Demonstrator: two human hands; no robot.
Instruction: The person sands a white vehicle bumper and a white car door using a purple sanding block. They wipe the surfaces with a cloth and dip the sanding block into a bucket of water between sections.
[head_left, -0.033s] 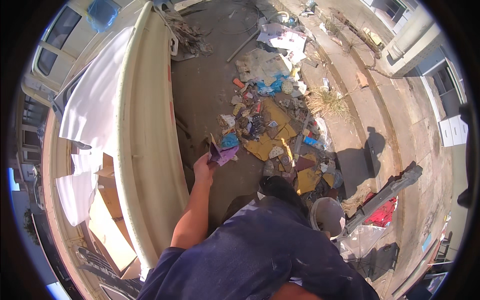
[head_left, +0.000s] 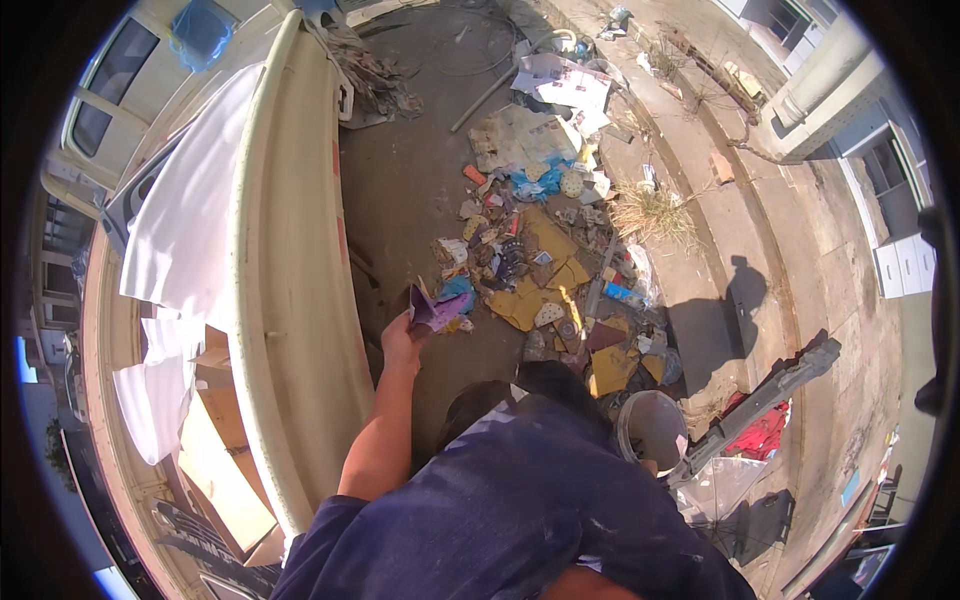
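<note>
Dusty ground (head_left: 405, 205), mixed rubbish (head_left: 508, 262), yellow fragments (head_left: 517, 306)

A creased purple scrap (head_left: 436, 312), folded with a darker inner face, sits pinched in the left hand (head_left: 402, 338) beside scattered litter; a round, whitish bucket (head_left: 655, 425), open-mouthed and dirt-smudged, stands out at right, fingers (head_left: 649, 467) at its rim.
</note>
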